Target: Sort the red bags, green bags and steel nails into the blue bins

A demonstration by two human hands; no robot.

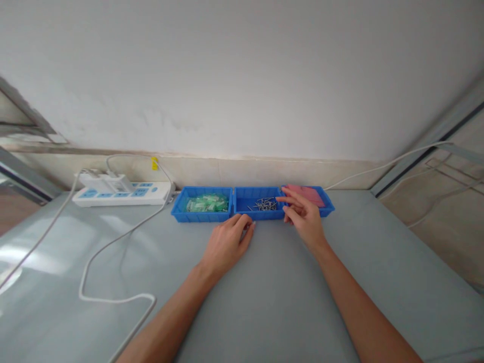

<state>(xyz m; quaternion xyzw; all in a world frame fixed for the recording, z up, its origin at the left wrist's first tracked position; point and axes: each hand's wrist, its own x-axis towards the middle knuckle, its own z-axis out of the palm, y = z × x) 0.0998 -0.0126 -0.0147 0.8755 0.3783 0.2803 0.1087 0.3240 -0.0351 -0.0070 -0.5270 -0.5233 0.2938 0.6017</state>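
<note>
Three blue bins stand in a row against the wall. The left bin (200, 217) has small green-and-white packets (207, 203) in it. Loose metal screws or nails (265, 204) lie toward the right side of the middle bin (245, 194). In the right bin (328, 200) are pink sheets or packets (305, 193), partly behind my right hand. My left hand (229, 239) rests on the table in front of the left and middle bins, fingers curled; whatever they may hold is hidden. My right hand (304, 219) is open, its fingers apart over the edge between the middle and right bins.
A white power strip (151, 194) with plugged-in adapters stands at the back left. Its white cable (85, 277) winds across the left of the grey table (272, 302). Another cable (378, 168) runs along the wall to the metal frame (416, 146) at right.
</note>
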